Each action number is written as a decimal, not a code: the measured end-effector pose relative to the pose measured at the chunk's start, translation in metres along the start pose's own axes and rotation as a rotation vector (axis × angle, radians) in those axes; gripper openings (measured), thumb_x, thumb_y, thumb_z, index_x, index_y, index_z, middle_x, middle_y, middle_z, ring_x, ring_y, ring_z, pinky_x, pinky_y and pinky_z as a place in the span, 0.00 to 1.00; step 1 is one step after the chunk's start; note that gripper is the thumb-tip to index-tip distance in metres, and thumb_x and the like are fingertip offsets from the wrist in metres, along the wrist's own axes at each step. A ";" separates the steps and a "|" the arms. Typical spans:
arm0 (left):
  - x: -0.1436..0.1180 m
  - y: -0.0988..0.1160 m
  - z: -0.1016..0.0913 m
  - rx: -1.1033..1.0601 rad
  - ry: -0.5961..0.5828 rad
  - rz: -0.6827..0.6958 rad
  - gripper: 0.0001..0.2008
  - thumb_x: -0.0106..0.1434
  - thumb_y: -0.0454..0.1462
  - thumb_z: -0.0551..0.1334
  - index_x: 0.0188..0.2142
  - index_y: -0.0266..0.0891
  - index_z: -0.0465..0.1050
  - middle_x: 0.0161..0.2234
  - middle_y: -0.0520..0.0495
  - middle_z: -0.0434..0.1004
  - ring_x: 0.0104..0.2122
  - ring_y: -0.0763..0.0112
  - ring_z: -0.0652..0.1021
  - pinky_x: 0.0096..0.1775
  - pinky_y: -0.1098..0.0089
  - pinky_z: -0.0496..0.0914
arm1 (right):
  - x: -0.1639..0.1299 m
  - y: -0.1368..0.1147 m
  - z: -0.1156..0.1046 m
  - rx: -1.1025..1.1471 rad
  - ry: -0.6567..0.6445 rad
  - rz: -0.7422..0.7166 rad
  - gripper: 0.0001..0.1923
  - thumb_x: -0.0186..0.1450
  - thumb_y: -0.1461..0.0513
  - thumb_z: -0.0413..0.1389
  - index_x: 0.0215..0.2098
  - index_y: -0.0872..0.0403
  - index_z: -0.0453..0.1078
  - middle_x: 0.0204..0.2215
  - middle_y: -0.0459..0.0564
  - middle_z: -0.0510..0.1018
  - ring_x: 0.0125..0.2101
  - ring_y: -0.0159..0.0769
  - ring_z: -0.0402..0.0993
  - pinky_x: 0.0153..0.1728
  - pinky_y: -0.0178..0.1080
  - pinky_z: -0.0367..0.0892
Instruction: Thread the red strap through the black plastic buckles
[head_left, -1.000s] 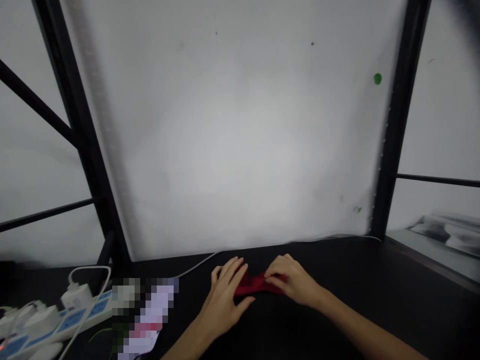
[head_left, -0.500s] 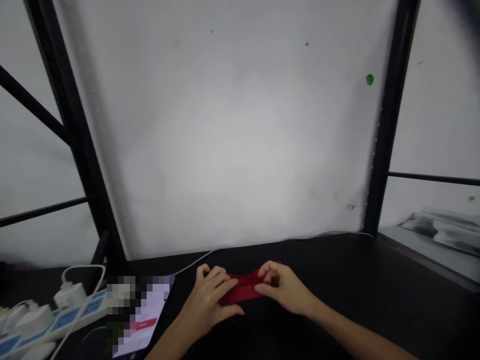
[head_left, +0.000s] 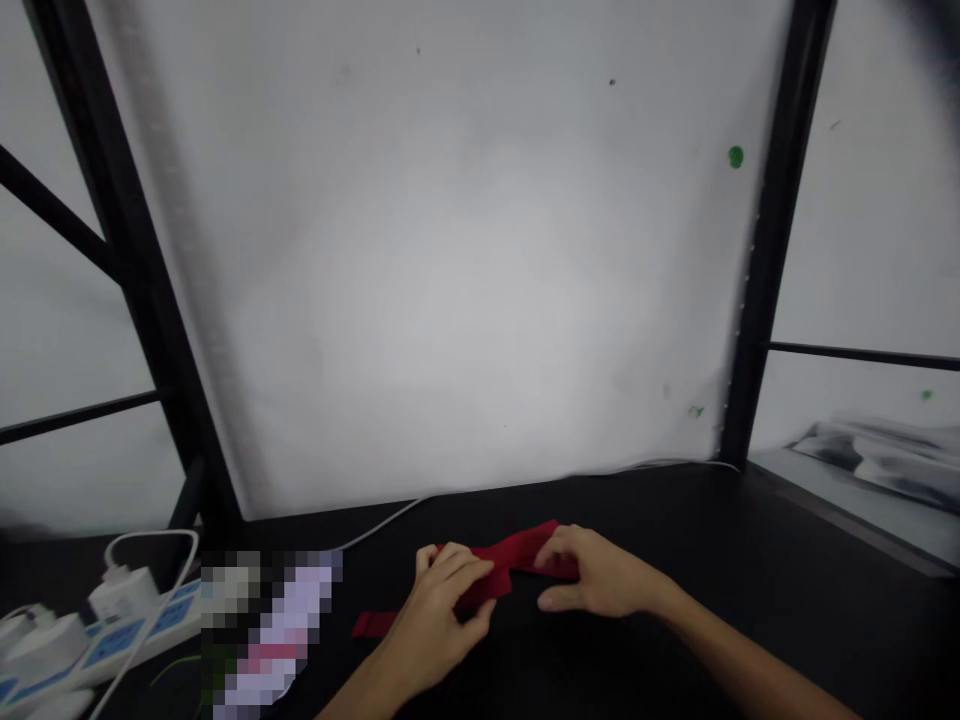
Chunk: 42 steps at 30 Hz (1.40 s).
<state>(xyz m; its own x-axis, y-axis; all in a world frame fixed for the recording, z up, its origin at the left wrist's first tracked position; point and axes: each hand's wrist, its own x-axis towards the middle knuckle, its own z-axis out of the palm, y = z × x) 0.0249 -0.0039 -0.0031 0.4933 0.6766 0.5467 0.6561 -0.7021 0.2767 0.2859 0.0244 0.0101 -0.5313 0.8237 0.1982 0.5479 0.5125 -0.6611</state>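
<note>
On the black tabletop [head_left: 660, 530], our left hand [head_left: 439, 620] overlies a red fabric strip [head_left: 517, 549], grip unclear; our right hand [head_left: 551, 578], thumb and fingers apart, is at one end. Likely light, limp; edges suit pinching.

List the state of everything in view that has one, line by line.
Red cloth: partly folded, one end showing at left.
Left hand: curved over the cloth; grip unclear.
Right hand: open, thumb apart from fingers, at the cloth's right part.
Power strip: white plugs fitted.
Pixelated item: too obscured to tell.
</note>
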 end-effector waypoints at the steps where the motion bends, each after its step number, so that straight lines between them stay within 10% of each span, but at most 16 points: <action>1: 0.000 0.000 0.002 0.002 0.013 -0.003 0.15 0.59 0.30 0.63 0.45 0.44 0.74 0.40 0.48 0.80 0.43 0.61 0.76 0.47 0.58 0.62 | -0.002 0.003 -0.002 -0.082 -0.041 -0.008 0.21 0.52 0.50 0.68 0.40 0.52 0.77 0.38 0.51 0.77 0.39 0.42 0.71 0.41 0.41 0.66; 6: 0.000 0.002 0.007 -0.051 0.019 -0.045 0.15 0.58 0.30 0.63 0.45 0.45 0.75 0.40 0.47 0.80 0.43 0.59 0.75 0.45 0.57 0.63 | -0.001 0.008 0.009 -0.113 -0.113 -0.048 0.18 0.49 0.52 0.69 0.36 0.51 0.78 0.37 0.49 0.76 0.39 0.41 0.70 0.40 0.39 0.65; 14: 0.000 0.007 0.005 -0.134 0.032 -0.066 0.13 0.59 0.31 0.63 0.43 0.45 0.74 0.40 0.48 0.78 0.42 0.61 0.75 0.45 0.60 0.66 | 0.012 -0.001 0.022 0.627 -0.010 0.045 0.17 0.58 0.50 0.64 0.35 0.55 0.76 0.23 0.42 0.73 0.23 0.28 0.63 0.28 0.33 0.58; 23: -0.004 0.009 -0.001 -0.220 0.019 -0.060 0.11 0.64 0.32 0.61 0.45 0.45 0.70 0.42 0.49 0.76 0.45 0.63 0.74 0.49 0.59 0.65 | 0.016 -0.007 0.042 0.841 0.062 0.100 0.21 0.56 0.47 0.65 0.34 0.56 0.76 0.18 0.39 0.65 0.20 0.25 0.55 0.25 0.33 0.51; 33: -0.009 0.003 0.016 -0.333 0.126 -0.278 0.27 0.58 0.31 0.65 0.56 0.48 0.64 0.45 0.47 0.76 0.46 0.60 0.74 0.50 0.56 0.68 | 0.036 -0.016 0.052 0.746 0.104 0.134 0.10 0.58 0.57 0.63 0.33 0.57 0.77 0.21 0.42 0.73 0.20 0.25 0.58 0.23 0.32 0.53; 42: -0.002 0.003 0.006 -0.142 0.042 -0.187 0.13 0.59 0.34 0.67 0.44 0.44 0.72 0.43 0.46 0.76 0.44 0.58 0.74 0.46 0.56 0.62 | 0.025 -0.021 0.061 0.460 0.286 -0.039 0.11 0.64 0.55 0.58 0.37 0.54 0.73 0.30 0.47 0.76 0.31 0.34 0.71 0.34 0.35 0.65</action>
<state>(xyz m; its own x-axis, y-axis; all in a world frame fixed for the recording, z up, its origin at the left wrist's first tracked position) 0.0295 -0.0062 -0.0074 0.3444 0.7903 0.5069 0.6457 -0.5913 0.4831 0.2223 0.0194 -0.0152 -0.3135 0.8723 0.3753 0.1581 0.4376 -0.8852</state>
